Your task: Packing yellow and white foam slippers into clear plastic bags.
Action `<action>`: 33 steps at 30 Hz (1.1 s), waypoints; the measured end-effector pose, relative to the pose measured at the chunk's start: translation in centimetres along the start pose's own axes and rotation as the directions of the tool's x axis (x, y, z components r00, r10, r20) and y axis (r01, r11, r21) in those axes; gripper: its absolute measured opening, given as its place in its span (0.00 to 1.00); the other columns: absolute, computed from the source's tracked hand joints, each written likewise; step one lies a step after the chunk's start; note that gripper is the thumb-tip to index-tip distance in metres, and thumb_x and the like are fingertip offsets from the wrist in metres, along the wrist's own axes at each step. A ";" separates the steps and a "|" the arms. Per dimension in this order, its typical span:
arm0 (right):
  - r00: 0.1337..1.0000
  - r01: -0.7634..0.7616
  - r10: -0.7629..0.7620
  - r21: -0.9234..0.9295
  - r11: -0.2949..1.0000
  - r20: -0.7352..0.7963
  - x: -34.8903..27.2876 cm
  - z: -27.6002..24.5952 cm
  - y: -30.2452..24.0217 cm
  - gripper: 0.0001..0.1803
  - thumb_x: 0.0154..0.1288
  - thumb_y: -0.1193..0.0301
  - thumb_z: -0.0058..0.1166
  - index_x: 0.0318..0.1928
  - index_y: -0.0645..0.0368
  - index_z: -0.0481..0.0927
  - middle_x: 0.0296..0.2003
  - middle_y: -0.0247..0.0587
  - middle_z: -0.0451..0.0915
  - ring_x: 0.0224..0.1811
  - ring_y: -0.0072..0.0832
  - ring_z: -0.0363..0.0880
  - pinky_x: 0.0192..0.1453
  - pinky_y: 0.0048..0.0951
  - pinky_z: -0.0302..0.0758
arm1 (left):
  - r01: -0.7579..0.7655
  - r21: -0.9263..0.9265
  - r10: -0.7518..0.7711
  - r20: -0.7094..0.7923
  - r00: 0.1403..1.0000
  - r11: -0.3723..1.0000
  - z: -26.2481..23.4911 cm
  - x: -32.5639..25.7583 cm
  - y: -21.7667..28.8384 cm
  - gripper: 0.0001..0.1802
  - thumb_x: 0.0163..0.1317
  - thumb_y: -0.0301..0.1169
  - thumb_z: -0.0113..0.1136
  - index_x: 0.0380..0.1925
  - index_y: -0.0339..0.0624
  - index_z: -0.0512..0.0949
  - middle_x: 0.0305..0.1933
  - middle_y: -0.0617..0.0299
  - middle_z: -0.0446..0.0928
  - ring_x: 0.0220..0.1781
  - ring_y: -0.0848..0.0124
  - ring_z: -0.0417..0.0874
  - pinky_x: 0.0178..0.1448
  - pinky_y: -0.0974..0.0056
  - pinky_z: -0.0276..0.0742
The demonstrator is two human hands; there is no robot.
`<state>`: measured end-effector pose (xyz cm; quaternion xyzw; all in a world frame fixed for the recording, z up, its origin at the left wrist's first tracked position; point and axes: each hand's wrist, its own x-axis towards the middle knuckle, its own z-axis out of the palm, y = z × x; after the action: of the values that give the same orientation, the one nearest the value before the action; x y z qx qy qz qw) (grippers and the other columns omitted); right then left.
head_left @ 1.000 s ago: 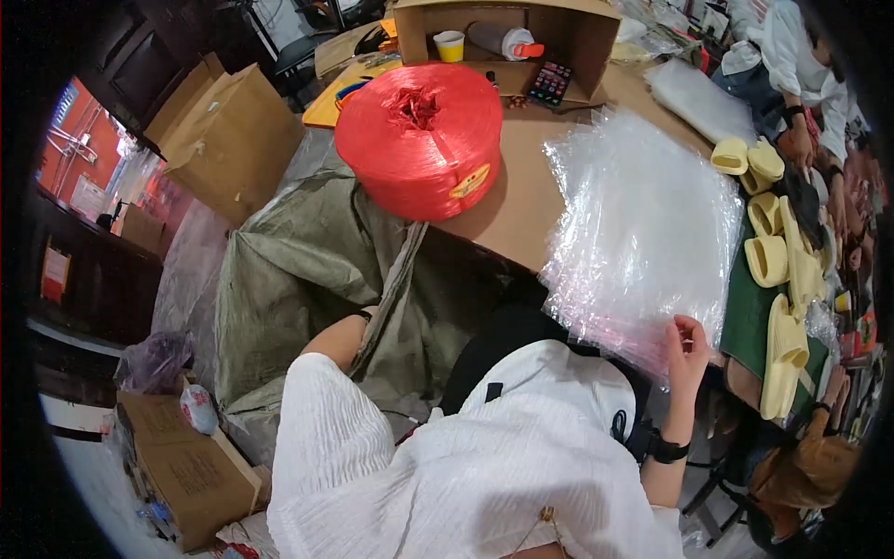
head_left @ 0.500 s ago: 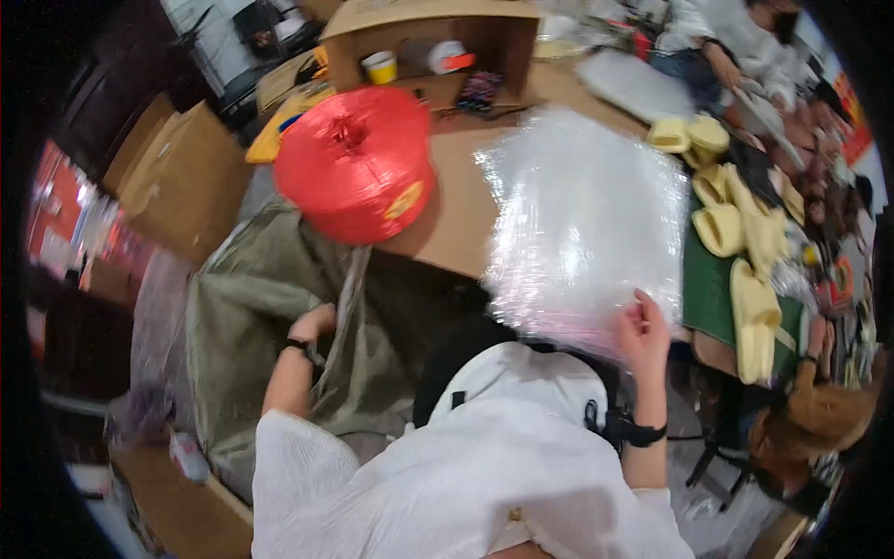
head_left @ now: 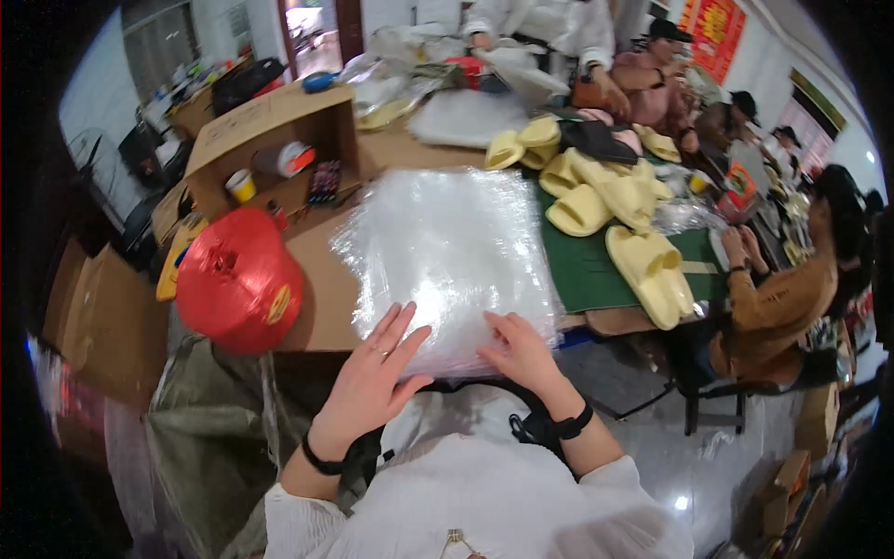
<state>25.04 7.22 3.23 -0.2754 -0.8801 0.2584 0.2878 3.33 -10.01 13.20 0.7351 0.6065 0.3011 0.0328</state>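
Note:
A thick stack of clear plastic bags (head_left: 447,242) lies on the table in front of me. My left hand (head_left: 377,368), fingers spread, is over the near left corner of the stack. Over its near right part is my right hand (head_left: 523,352), its fingers loosely bent and apart. Nothing shows in either hand; whether the fingertips press on the plastic I cannot tell. A large red roll of plastic twine (head_left: 240,279) stands left of the bags. To their right, several pale yellow slippers (head_left: 643,270) lie on a green mat (head_left: 582,270).
Behind the red roll, an open cardboard box (head_left: 270,130) on its side holds a yellow cup (head_left: 240,186). An olive woven sack (head_left: 209,419) hangs below the table at left. A seated person in a brown top (head_left: 782,298) works at right; others sit farther back.
My left hand has let go of the olive sack and come over the bags. My right hand has shifted left along their near edge. The view has tilted up and turned right.

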 end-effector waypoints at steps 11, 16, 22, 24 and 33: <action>0.673 -0.586 0.189 -0.360 0.726 -0.715 -1.3 -17.2 18.4 0.28 0.59 0.65 0.64 0.58 0.63 0.75 0.50 0.54 0.76 0.53 0.53 0.72 0.57 0.48 0.71 | 0.065 0.029 -0.067 0.048 0.997 0.997 10.7 3.9 -8.8 0.30 0.60 0.47 0.65 0.59 0.42 0.77 0.70 0.46 0.68 0.74 0.45 0.63 0.78 0.46 0.51; 0.617 -0.758 0.468 -0.319 0.569 -0.632 0.0 -20.7 26.8 0.39 0.60 0.59 0.61 0.68 0.63 0.65 0.59 0.60 0.73 0.61 0.57 0.69 0.65 0.50 0.68 | 0.087 0.011 -0.087 0.026 0.996 0.996 11.4 3.9 -9.0 0.31 0.60 0.47 0.64 0.60 0.43 0.76 0.72 0.48 0.67 0.75 0.46 0.62 0.79 0.47 0.50; 0.545 -0.798 0.566 -0.176 0.577 -0.618 -0.2 -19.4 26.8 0.40 0.62 0.66 0.61 0.70 0.64 0.59 0.55 0.61 0.78 0.57 0.55 0.76 0.58 0.45 0.75 | 0.127 -0.066 -0.124 0.039 0.991 0.990 11.3 3.7 -9.1 0.30 0.60 0.47 0.65 0.60 0.44 0.77 0.72 0.49 0.67 0.75 0.48 0.62 0.79 0.47 0.50; 0.623 -0.698 0.462 -0.182 0.693 -0.632 -1.4 -18.5 25.4 0.29 0.59 0.69 0.63 0.58 0.68 0.70 0.46 0.62 0.80 0.48 0.57 0.79 0.50 0.45 0.76 | 0.102 -0.056 -0.102 0.003 0.995 0.993 11.4 3.6 -9.2 0.31 0.59 0.49 0.64 0.58 0.45 0.78 0.70 0.49 0.69 0.73 0.46 0.64 0.77 0.46 0.54; 0.800 -0.589 0.356 -0.521 0.618 -0.482 -3.0 -13.8 13.2 0.23 0.59 0.57 0.62 0.38 0.69 0.80 0.42 0.57 0.76 0.51 0.53 0.72 0.55 0.50 0.72 | 0.120 -0.035 -0.121 -0.033 0.992 0.992 11.7 3.0 -9.7 0.31 0.58 0.49 0.64 0.59 0.47 0.78 0.70 0.51 0.70 0.73 0.48 0.65 0.77 0.47 0.54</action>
<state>40.49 18.85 3.75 -0.6216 -0.7449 -0.0455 0.2383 0.79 -1.01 0.92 0.6912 0.6451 0.3213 0.0525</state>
